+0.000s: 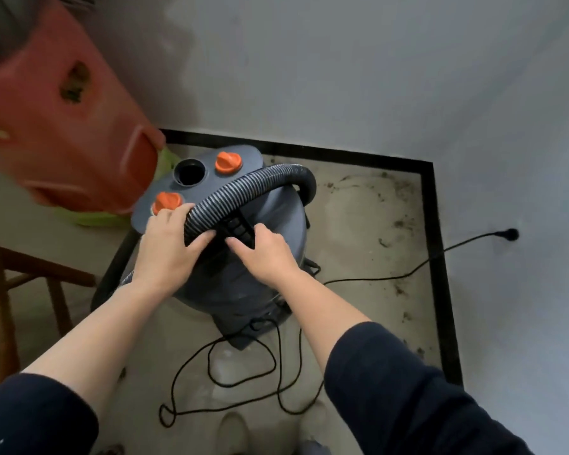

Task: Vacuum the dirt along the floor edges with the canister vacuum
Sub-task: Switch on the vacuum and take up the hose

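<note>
Head view: the left hand (pixel 165 247) curls its fingers (pixel 178 213) round the hose (pixel 243 185) atop the vacuum (pixel 276 218). The right hand (pixel 263 254) pinches the vacuum's black handle (pixel 239 224).

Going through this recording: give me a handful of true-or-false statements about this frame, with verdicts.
1. The left hand grips the hose. True.
2. The lid of the vacuum carries three knobs. False: two orange knobs show.
3. The power cord runs to a plug on the wall. True.
4. The hose is fitted into the round port. False: the port is open and the hose lies across the lid.
5. The floor by the black skirting is clean. False: dirt lies scattered along it.
6. The right hand holds the black handle. True.
</note>
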Tool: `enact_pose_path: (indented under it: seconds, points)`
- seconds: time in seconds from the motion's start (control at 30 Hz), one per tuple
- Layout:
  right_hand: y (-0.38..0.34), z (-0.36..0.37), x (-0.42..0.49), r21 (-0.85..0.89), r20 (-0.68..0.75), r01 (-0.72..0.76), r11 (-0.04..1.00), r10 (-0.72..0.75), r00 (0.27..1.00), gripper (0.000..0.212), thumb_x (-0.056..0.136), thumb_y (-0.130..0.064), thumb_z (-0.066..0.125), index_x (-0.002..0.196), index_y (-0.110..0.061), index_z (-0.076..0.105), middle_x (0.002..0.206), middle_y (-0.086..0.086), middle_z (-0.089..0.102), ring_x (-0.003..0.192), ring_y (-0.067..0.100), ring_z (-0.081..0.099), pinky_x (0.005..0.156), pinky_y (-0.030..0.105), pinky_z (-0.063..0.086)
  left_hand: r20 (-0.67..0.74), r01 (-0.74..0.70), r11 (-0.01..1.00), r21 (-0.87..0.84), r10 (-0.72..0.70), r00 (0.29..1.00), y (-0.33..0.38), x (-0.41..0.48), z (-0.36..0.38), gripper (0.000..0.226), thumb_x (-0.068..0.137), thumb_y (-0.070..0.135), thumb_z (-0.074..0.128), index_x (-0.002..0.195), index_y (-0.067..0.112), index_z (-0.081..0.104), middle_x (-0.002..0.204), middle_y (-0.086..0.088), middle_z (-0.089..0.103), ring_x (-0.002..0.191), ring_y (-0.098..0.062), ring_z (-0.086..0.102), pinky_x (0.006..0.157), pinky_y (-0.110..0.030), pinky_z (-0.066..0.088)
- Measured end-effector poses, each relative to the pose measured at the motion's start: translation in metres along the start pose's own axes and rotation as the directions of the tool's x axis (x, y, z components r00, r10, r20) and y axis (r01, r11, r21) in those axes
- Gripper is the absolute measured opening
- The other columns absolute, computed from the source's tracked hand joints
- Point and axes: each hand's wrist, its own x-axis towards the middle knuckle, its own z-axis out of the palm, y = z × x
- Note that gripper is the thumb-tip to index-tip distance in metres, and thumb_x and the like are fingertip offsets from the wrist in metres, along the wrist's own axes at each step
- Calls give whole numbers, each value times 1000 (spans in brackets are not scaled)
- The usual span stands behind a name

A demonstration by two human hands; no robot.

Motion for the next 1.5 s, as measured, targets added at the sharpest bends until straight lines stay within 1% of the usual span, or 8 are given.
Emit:
enact_pose_path:
  seconds: [0.27, 0.53, 0.67, 0.93, 1.27, 1.37, 1.43, 1.5]
  points:
    - [11, 5, -20, -43, -89, -79, 996, 75, 993, 48, 95, -53, 47, 112, -7, 47, 116, 14, 59, 108, 33, 55, 76, 37, 42, -11, -145, 988, -60, 145, 989, 6, -17, 0, 47, 88, 28, 70, 126, 6, 56, 115, -16, 58, 106, -36, 47, 93, -42, 38]
    - [60, -6, -86, 51, -50, -204, 978, 207, 977, 46, 94, -52, 50, 116, -12, 45, 121, 12, 58, 113, 31, 54, 90, 41, 46, 165, -275, 959, -62, 282, 945, 32, -60, 15, 55, 82, 43, 73, 128, 17, 60, 124, -4, 56, 116, -28, 41, 98, -43, 40]
    - [89, -11, -123, 77, 13, -242, 967, 241, 970, 46, 94, -51, 50, 123, -16, 41, 125, 9, 57, 113, 27, 54, 90, 38, 47, 302, -355, 923, -148, 384, 872, 40, -81, 21, 59, 81, 48, 73, 130, 18, 60, 134, 2, 51, 127, -20, 38, 106, -31, 30]
    - [137, -3, -206, 37, 18, -277, 960, 277, 961, 35, 92, -52, 52, 110, -23, 43, 114, 6, 62, 102, 25, 59, 82, 38, 49, 269, -431, 883, -185, 467, 842, 53, -178, 37, 55, 73, 57, 70, 117, 25, 68, 113, 12, 63, 105, -10, 58, 77, -25, 48]
    - [201, -3, -303, 102, 42, -384, 917, 382, 923, 39, 90, -47, 58, 120, -26, 47, 112, -4, 63, 103, 19, 60, 82, 33, 48, 291, -498, 856, -139, 516, 806, 92, -282, 72, 50, 67, 51, 80, 109, 26, 70, 98, 12, 65, 96, -11, 62, 71, -24, 50]
    - [213, -15, -320, 353, 127, -467, 811, 453, 883, 43, 69, -33, 72, 107, -17, 60, 103, -2, 67, 99, 15, 62, 88, 35, 51, 284, -521, 844, -127, 535, 796, 101, -301, 77, 46, 67, 48, 79, 104, 22, 71, 92, 9, 65, 89, -15, 62, 69, -26, 48]
    - [212, -33, -324, 683, 106, -446, 579, 525, 845, 41, 58, -22, 63, 96, -7, 61, 97, 4, 65, 95, 19, 60, 85, 35, 48, 266, -524, 839, -146, 543, 796, 109, -311, 76, 39, 69, 48, 71, 97, 21, 71, 83, 10, 62, 84, -16, 59, 67, -24, 41]
    - [206, -52, -321, 889, 70, -305, 342, 556, 828, 24, 72, -23, 54, 91, -9, 60, 89, 7, 61, 85, 19, 56, 80, 37, 43, 271, -448, 868, -214, 493, 826, 120, -318, 68, 33, 71, 51, 61, 90, 25, 70, 74, 14, 55, 77, -13, 54, 63, -22, 34]
